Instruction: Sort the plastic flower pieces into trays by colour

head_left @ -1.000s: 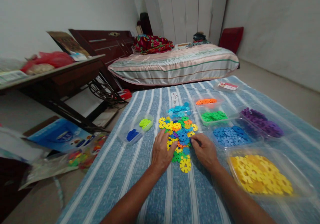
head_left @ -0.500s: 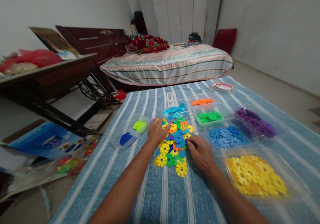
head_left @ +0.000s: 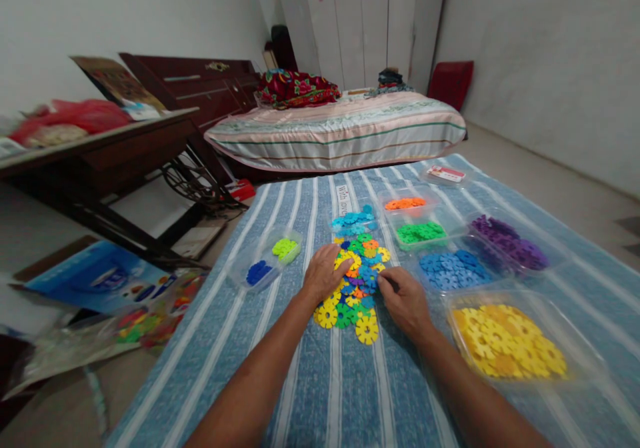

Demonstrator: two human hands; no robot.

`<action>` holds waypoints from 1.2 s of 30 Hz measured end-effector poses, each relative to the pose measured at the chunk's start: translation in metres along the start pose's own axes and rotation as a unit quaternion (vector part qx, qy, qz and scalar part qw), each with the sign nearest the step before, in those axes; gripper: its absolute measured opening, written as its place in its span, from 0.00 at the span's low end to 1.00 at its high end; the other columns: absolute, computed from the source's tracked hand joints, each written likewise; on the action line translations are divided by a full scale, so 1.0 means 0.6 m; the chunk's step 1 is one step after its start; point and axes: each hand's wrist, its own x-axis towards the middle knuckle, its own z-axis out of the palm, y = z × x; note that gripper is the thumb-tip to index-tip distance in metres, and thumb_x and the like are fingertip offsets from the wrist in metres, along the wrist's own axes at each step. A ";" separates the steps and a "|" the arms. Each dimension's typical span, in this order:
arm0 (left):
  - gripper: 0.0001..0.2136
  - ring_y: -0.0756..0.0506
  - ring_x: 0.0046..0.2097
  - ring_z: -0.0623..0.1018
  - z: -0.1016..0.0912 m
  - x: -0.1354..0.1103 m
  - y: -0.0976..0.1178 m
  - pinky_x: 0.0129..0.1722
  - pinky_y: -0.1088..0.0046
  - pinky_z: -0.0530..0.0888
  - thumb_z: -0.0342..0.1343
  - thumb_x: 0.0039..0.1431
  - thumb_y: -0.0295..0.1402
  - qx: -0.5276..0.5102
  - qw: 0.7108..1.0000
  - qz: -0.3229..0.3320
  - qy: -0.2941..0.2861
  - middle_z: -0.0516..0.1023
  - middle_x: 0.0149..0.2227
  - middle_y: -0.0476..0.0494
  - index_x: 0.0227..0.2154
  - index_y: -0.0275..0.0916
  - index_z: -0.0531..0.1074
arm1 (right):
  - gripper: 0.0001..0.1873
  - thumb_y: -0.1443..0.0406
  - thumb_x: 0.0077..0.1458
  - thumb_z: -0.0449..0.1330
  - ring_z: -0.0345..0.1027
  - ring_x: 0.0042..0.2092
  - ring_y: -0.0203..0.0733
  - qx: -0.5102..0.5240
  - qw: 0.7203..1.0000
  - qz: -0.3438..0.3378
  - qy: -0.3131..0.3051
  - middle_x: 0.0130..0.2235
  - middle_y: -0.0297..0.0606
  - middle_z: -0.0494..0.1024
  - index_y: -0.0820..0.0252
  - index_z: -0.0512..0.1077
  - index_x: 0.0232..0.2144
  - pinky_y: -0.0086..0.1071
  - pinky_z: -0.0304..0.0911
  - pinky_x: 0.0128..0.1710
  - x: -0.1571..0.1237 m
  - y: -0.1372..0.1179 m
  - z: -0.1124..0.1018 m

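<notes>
A mixed pile of toothed plastic snowflake discs (head_left: pixel 353 295) in yellow, green, blue, orange and purple lies on the striped cloth. At the pile's left side rests my left hand (head_left: pixel 323 273), its fingers apart and its thumb over yellow discs. My right hand (head_left: pixel 406 299) is at the right edge, thumb and forefinger pressed together beside blue discs; whatever is in the pinch is hidden. Just behind the pile, a clear box holds light blue discs (head_left: pixel 354 221). To the left, a divided clear box contains lime green discs (head_left: pixel 284 247) and dark blue discs (head_left: pixel 259 273).
On the right stand clear boxes of orange discs (head_left: pixel 405 203), green discs (head_left: pixel 421 233), blue discs (head_left: pixel 453 271), purple discs (head_left: pixel 507 241) and yellow discs (head_left: pixel 507 341). A red-and-white card (head_left: pixel 447 174) lies at the far right. Beyond is a bed (head_left: pixel 330 131); a wooden table (head_left: pixel 100 141) stands left.
My left hand has shifted slightly right over the pile, its thumb now farther across. My right hand stays at the right edge with its fingertips slightly higher. The view has moved a little.
</notes>
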 end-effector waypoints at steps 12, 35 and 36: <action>0.27 0.37 0.62 0.64 -0.006 -0.023 0.054 0.61 0.57 0.62 0.45 0.61 0.52 -0.008 0.999 -0.053 0.008 0.66 0.59 0.32 0.52 0.37 0.69 | 0.10 0.61 0.56 0.54 0.67 0.38 0.44 -0.024 0.999 -0.025 0.016 0.33 0.41 0.75 0.60 0.73 0.32 0.37 0.62 0.40 -0.002 0.007 0.003; 0.20 0.38 0.60 0.66 -0.018 -0.044 0.062 0.58 0.54 0.64 0.44 0.64 0.47 -0.016 0.998 -0.036 -0.058 0.69 0.57 0.36 0.51 0.40 0.68 | 0.09 0.63 0.56 0.53 0.66 0.34 0.41 -0.031 0.999 -0.028 -0.003 0.31 0.37 0.74 0.58 0.72 0.28 0.33 0.61 0.37 0.002 -0.002 0.000; 0.20 0.38 0.60 0.68 -0.020 -0.048 0.066 0.58 0.56 0.65 0.44 0.64 0.46 -0.028 0.998 -0.032 -0.053 0.70 0.56 0.36 0.50 0.40 0.69 | 0.10 0.63 0.56 0.53 0.66 0.34 0.41 -0.032 0.999 -0.028 -0.002 0.30 0.37 0.74 0.58 0.72 0.27 0.33 0.61 0.37 0.002 -0.003 0.000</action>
